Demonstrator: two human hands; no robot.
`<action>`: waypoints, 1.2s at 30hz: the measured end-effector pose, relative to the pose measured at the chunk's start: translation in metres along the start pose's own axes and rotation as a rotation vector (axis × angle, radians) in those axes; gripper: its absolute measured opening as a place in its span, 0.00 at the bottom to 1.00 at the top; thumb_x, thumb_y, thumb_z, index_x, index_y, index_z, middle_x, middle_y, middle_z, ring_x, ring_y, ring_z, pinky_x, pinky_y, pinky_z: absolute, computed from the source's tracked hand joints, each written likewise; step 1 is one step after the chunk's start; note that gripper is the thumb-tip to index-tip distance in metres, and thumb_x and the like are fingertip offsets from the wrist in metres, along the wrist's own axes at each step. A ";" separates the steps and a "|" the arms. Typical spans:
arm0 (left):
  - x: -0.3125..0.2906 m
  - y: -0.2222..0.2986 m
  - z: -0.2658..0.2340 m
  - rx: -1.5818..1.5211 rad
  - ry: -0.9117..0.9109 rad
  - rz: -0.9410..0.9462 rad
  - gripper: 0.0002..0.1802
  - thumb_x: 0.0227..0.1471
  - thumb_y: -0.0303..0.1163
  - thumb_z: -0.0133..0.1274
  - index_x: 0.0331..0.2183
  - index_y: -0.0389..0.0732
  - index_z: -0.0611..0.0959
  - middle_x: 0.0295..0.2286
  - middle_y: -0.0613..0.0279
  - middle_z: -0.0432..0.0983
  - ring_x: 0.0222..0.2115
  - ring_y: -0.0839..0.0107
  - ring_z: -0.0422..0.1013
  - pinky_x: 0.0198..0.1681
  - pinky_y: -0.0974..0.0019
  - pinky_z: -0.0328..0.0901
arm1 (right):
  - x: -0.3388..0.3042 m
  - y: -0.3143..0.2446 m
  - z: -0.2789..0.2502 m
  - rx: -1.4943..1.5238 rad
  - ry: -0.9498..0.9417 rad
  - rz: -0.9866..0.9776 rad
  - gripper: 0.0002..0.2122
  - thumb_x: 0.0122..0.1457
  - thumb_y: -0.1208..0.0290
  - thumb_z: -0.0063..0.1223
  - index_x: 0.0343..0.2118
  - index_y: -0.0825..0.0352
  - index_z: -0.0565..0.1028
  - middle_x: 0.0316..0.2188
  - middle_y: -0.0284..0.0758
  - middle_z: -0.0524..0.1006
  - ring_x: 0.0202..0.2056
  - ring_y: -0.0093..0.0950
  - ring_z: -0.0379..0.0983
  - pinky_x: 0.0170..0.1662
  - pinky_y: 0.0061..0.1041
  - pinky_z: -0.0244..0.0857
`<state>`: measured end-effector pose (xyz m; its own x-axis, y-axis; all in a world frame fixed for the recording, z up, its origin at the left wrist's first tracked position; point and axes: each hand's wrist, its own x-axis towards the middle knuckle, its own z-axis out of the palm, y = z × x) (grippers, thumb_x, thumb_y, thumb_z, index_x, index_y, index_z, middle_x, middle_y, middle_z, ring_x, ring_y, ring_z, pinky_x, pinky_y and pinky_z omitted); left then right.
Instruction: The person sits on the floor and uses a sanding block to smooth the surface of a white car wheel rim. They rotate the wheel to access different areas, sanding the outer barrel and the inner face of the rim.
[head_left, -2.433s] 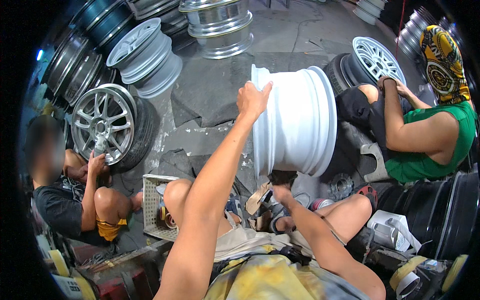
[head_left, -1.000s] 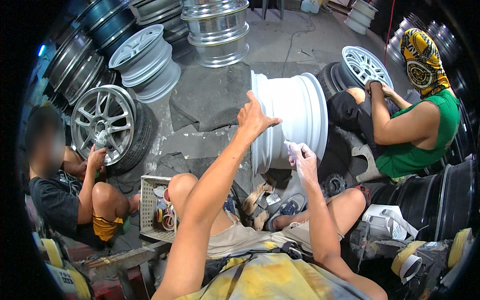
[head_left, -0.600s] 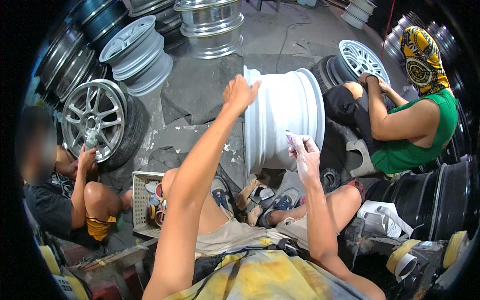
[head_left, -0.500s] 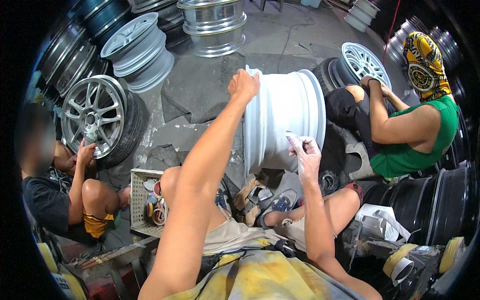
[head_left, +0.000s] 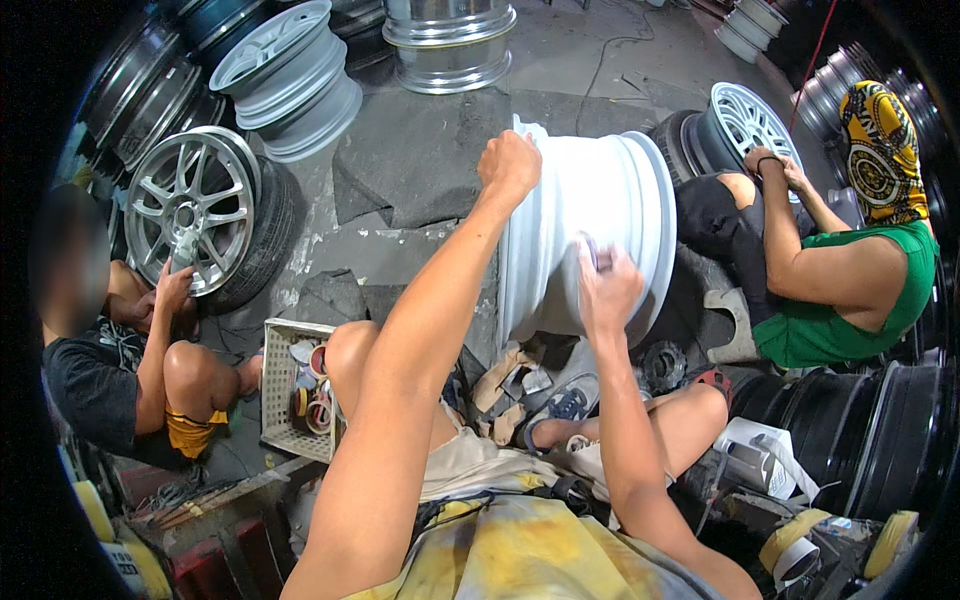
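A light grey wheel rim (head_left: 577, 235) lies on its side in front of my knees, its barrel facing me. My left hand (head_left: 510, 165) is closed over the upper left edge of the rim and steadies it. Against the barrel, my right hand (head_left: 610, 288) is smeared by motion, with pale powder on the fingers. Pinched between its thumb and fingers is a small thin piece with a purple edge (head_left: 590, 245), touching or very near the rim's surface. What kind of piece it is cannot be made out.
At right a person in a green top (head_left: 845, 290) works on another rim (head_left: 750, 125). At left a second person's hand (head_left: 175, 285) touches a spoked wheel (head_left: 190, 215). A basket of tape rolls (head_left: 270, 400) stands by my left knee. Stacked rims (head_left: 450, 50) line the back.
My right hand has moved up the barrel with the small piece. The left hand keeps its hold on the rim's edge. The whole view has shifted slightly.
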<state>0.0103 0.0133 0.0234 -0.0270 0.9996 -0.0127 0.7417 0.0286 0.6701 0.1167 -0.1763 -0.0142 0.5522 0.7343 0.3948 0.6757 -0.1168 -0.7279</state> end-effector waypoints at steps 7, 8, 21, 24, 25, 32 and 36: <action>-0.010 -0.003 -0.004 -0.049 0.003 -0.019 0.23 0.62 0.43 0.49 0.38 0.31 0.85 0.39 0.38 0.81 0.42 0.44 0.78 0.48 0.48 0.71 | 0.001 -0.016 0.003 -0.135 -0.027 0.025 0.16 0.55 0.60 0.62 0.23 0.71 0.78 0.21 0.49 0.79 0.26 0.49 0.77 0.34 0.42 0.68; -0.013 -0.001 -0.003 -0.059 -0.003 -0.031 0.23 0.62 0.43 0.49 0.37 0.31 0.86 0.39 0.38 0.81 0.43 0.44 0.77 0.48 0.49 0.71 | -0.010 -0.012 -0.003 -0.089 -0.107 0.125 0.16 0.55 0.60 0.62 0.23 0.71 0.78 0.22 0.50 0.79 0.27 0.49 0.77 0.34 0.43 0.69; -0.024 -0.010 0.000 -0.065 0.038 0.025 0.23 0.61 0.43 0.48 0.36 0.30 0.85 0.37 0.35 0.80 0.41 0.41 0.77 0.46 0.46 0.71 | 0.003 -0.023 0.013 -0.129 0.001 -0.006 0.15 0.57 0.61 0.57 0.23 0.70 0.77 0.19 0.49 0.77 0.26 0.50 0.76 0.33 0.45 0.68; -0.020 -0.007 -0.001 -0.067 0.004 0.058 0.24 0.61 0.43 0.48 0.38 0.29 0.84 0.38 0.35 0.80 0.42 0.40 0.77 0.46 0.46 0.71 | 0.030 -0.026 0.016 -0.139 -0.034 0.021 0.16 0.56 0.59 0.58 0.23 0.70 0.77 0.20 0.50 0.78 0.27 0.51 0.76 0.34 0.45 0.68; -0.019 -0.009 -0.001 -0.069 0.009 0.060 0.24 0.61 0.43 0.48 0.38 0.29 0.83 0.38 0.35 0.80 0.42 0.40 0.77 0.46 0.46 0.71 | 0.026 -0.024 0.012 -0.167 -0.050 0.007 0.17 0.56 0.58 0.59 0.23 0.70 0.77 0.21 0.50 0.78 0.27 0.51 0.76 0.34 0.46 0.68; -0.023 -0.015 0.003 -0.058 0.040 0.070 0.23 0.61 0.43 0.48 0.38 0.29 0.83 0.37 0.35 0.80 0.41 0.40 0.77 0.46 0.45 0.70 | 0.017 -0.016 0.003 -0.154 -0.103 0.027 0.20 0.55 0.54 0.60 0.25 0.71 0.79 0.23 0.51 0.79 0.30 0.51 0.77 0.36 0.44 0.68; -0.023 -0.013 -0.003 -0.053 0.029 0.072 0.23 0.61 0.43 0.49 0.36 0.30 0.84 0.37 0.35 0.80 0.41 0.40 0.77 0.46 0.45 0.70 | 0.016 -0.015 0.000 -0.170 -0.086 0.078 0.19 0.54 0.56 0.62 0.25 0.72 0.80 0.22 0.51 0.79 0.28 0.49 0.78 0.35 0.42 0.70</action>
<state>-0.0009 -0.0102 0.0173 0.0047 0.9983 0.0577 0.7057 -0.0442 0.7071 0.1154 -0.1629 0.0036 0.5676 0.7718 0.2866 0.7092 -0.2816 -0.6463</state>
